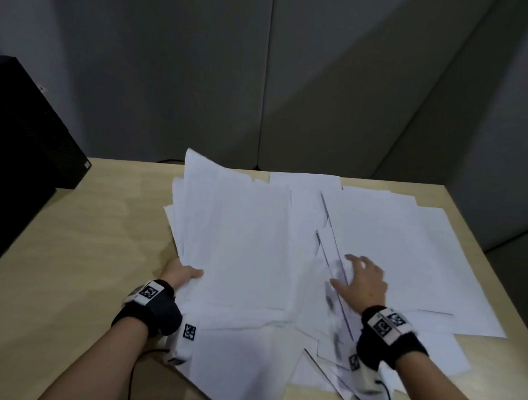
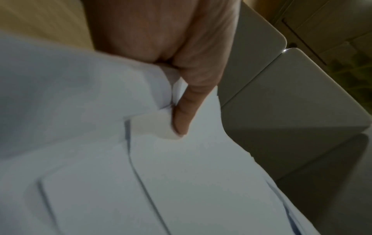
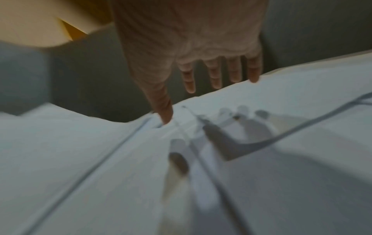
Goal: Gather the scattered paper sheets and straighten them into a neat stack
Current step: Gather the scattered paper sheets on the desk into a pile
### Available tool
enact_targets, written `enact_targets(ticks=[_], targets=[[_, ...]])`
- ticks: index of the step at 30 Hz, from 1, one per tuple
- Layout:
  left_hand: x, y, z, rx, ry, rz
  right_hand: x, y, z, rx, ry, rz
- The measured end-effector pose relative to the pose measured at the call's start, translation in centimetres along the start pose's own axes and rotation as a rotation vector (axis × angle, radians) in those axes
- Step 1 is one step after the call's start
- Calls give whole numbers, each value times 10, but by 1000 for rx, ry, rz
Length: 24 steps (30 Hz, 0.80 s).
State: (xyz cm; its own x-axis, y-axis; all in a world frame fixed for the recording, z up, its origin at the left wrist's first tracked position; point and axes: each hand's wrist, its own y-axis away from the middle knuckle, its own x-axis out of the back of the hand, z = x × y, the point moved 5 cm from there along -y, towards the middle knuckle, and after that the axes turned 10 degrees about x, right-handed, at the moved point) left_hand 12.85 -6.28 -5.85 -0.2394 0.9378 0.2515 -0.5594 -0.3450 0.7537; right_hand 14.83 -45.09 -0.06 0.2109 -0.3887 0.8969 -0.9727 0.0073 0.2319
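Several white paper sheets [image 1: 255,244] lie fanned and overlapping across the light wooden table [image 1: 76,238]. My left hand [image 1: 181,274] grips the left batch of sheets at its near left edge, thumb on top and fingers hidden beneath. In the left wrist view the thumb [image 2: 185,111] presses down on the paper [image 2: 181,182]. My right hand [image 1: 363,279] hovers with fingers spread and straight over the sheets on the right, blurred by motion. The right wrist view shows the straight fingers [image 3: 215,76] above the paper [image 3: 100,159], casting shadows on it.
A black box-like object [image 1: 29,125] stands at the table's far left corner. Grey partition walls [image 1: 261,80] close the back and right. The table's right edge [image 1: 477,237] runs close to the outermost sheets. Bare tabletop shows on the left.
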Motion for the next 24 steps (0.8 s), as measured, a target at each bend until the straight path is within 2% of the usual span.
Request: enact_targets(ticks=[2,3,8,14,18,21,24], targets=[[-4,5,5,-46,50,-10,-5,-6,33,-177,87,-191],[-7,7,8,-54,69,-49,-9,-7,42,-207,76,-241],[-20,15,16,-40,124,-190,-21,-10,44,-178,117,-370],[-34,22,10,-56,212,-210,-21,-7,39,-176,166,-381],[-34,21,3,47,248,-200,-24,-4,32,-185,199,-394],[-36,23,0,127,190,-250,-21,-5,26,-119,211,-301],[-34,27,5,51,43,-174,-6,-6,19,-37,192,-201]])
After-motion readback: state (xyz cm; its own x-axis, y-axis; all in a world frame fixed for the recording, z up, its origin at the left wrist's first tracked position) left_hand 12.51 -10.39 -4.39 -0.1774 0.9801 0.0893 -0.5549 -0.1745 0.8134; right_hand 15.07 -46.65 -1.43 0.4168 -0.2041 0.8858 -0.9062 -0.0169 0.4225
